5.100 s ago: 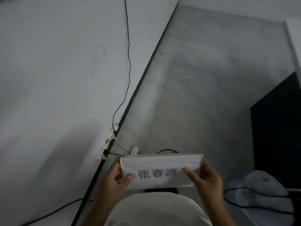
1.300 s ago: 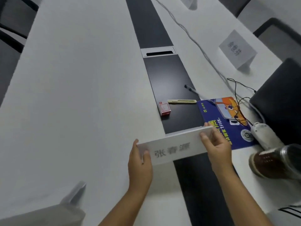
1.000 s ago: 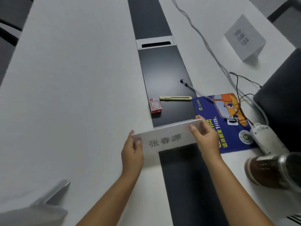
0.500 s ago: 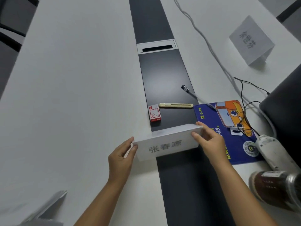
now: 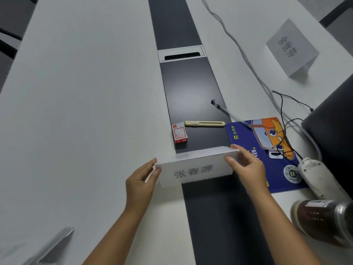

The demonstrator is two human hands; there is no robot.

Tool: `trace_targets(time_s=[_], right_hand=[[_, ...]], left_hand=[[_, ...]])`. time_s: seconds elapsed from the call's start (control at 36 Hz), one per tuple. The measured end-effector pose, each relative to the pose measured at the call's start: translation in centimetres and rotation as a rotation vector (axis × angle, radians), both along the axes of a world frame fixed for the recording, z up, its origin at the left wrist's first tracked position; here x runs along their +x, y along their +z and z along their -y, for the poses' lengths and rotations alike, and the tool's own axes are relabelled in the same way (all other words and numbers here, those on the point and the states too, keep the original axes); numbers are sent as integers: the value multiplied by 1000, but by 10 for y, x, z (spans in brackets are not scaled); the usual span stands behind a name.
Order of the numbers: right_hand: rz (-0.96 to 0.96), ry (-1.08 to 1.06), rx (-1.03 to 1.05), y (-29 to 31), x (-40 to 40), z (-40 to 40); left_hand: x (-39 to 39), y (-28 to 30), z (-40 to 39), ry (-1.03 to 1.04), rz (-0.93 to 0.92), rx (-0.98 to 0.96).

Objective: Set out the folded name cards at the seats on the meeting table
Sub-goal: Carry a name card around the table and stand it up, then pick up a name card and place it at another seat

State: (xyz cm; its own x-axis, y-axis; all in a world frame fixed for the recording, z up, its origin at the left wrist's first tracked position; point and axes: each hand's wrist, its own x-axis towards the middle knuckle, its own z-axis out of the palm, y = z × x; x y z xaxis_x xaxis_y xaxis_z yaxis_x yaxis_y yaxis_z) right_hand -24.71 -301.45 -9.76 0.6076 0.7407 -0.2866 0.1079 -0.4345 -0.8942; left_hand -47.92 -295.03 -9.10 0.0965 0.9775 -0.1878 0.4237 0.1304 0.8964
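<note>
So we've got the card [image 5: 194, 167] standing across the seam where the white table [image 5: 86, 111] meets its dark middle strip [image 5: 191, 88]; printed face toward us, three dark characters on it, a bit blurry; its left end is over the white part, its right end over the strip. Our left hand [image 5: 140, 185] is at the card's left end, fingers loosely spread and just touching the edge, not really pinching it; our right hand [image 5: 246, 169] grips the right end, thumb on the front face and fingers curled over the top and behind. Can't tell for sure whether the card's bottom edge is fully down on the table.

Just beyond the card on the strip there's a small red and white box [image 5: 179, 133]; beside it a pale yellow cutter [image 5: 205, 123]; a pen [image 5: 229, 113] lies slanted from the strip onto a blue mat [image 5: 257, 150] with an orange cartoon on it. Right of the mat: a white power strip [image 5: 322, 178], black wires [image 5: 286, 111], a jar [image 5: 324, 219] lying on its side near the bottom right. Further back on the right a second card [image 5: 290, 47] stands tented on the white part; a grey cable [image 5: 238, 44] runs past it. Bottom left, some papers [image 5: 51, 245] poke into view.
</note>
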Motion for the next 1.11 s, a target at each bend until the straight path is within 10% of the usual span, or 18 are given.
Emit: trace_targets(time_s=[0.75,1.11], right_hand=[[149,-49,51,7,-19,12],[298,333,349,18,-153,33]], left_hand=[[-8,6,10,16,-71,-29],[-137,64,88,331,-103,487]])
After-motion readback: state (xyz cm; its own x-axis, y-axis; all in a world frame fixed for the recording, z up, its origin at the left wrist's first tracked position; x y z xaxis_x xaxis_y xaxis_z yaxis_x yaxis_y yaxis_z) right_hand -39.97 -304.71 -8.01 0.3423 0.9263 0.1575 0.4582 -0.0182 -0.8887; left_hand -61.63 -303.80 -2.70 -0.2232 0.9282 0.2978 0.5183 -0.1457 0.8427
